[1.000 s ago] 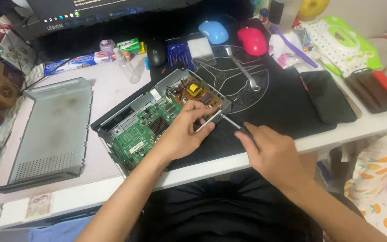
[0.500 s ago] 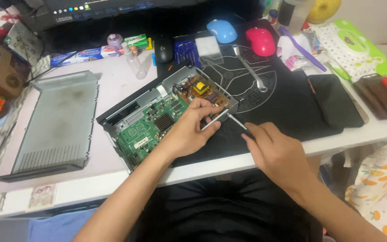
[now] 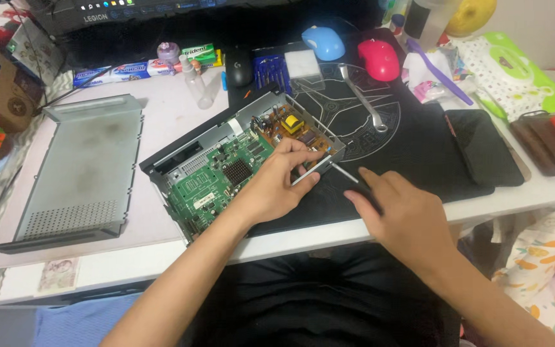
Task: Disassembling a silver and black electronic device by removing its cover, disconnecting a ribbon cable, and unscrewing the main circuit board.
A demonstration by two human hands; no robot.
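Left hand (image 3: 271, 193) pinches the open metal box's (image 3: 239, 160) stiff rim (fragile circuit boards inside); right hand (image 3: 406, 218), beside the box, grips a thin screwdriver (image 3: 345, 173).

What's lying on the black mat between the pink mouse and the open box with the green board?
In the head view, a shiny metal wrench lies on the black mat, between the pink mouse and the open box.

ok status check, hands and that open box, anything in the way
Left hand grips the open box's side wall. Right hand holds a screwdriver at that wall. Nothing blocking.
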